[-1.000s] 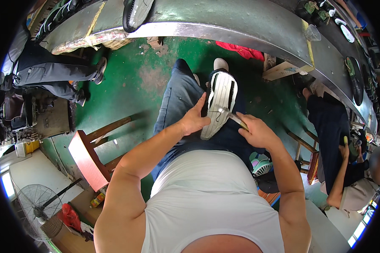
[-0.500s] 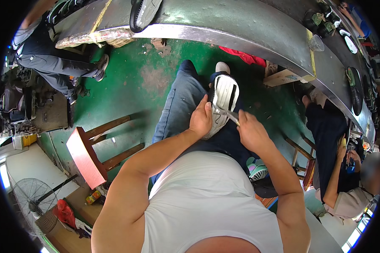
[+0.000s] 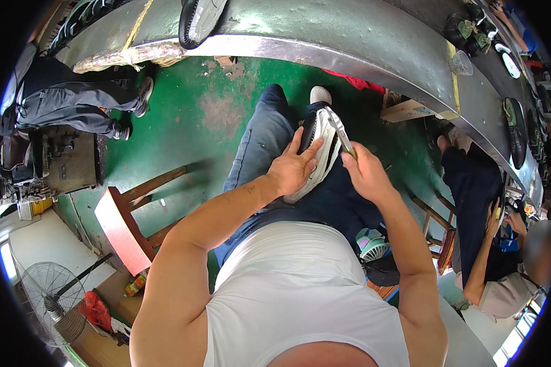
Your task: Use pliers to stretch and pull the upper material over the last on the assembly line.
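Across my lap lies a black shoe [image 3: 310, 138] with its white underside [image 3: 322, 160] turned up and light stitching along the edge. My left hand [image 3: 292, 169] grips its near left side, fingers spread over the edge and onto the white bottom. In my right hand [image 3: 370, 174] is a long silver hand tool [image 3: 340, 131] that looks like pliers. Its tip reaches the far end of the shoe; whether it bites on anything there is too small to tell. The toes of my right hand's grip around the handle are partly hidden.
A metal workbench [image 3: 324, 27] curves across the far side, with another shoe [image 3: 200, 23] on it. A stool [image 3: 123, 231] stands at my left, near a fan [image 3: 52, 300]. One person [image 3: 79, 104] stands far left; another [image 3: 502, 287] sits at my right.
The tool has moved from the middle of the shoe bottom to its far end and points more steeply away from me. My left hand has shifted, fingers now farther over the white underside.
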The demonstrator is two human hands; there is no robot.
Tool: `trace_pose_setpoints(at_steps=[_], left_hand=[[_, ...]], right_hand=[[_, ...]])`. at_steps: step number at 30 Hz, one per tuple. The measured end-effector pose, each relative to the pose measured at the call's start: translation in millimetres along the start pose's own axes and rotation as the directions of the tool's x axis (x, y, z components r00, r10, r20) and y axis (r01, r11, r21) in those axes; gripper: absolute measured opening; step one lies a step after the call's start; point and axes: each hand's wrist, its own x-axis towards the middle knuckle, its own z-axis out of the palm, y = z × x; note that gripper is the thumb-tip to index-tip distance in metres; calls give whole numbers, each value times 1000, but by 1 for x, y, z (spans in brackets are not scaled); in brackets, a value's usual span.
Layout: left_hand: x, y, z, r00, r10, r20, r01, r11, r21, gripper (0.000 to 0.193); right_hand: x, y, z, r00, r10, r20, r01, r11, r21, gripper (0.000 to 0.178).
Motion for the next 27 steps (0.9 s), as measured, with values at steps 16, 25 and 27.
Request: trace_pose_setpoints(at_steps=[16, 25, 27], left_hand=[[-45, 41, -127, 962, 112, -249, -137, 987, -88, 71], [77, 12, -65, 985, -103, -135, 49, 934, -354, 53], [48, -17, -23, 990, 129, 65, -66, 807, -587, 65]], right_hand=[[-83, 69, 75, 944, 290, -155, -141, 782, 607, 21], [-80, 40, 30, 965, 259, -30, -234, 913, 335, 26], [-77, 31, 11, 972, 234, 17, -229, 931, 285, 30]])
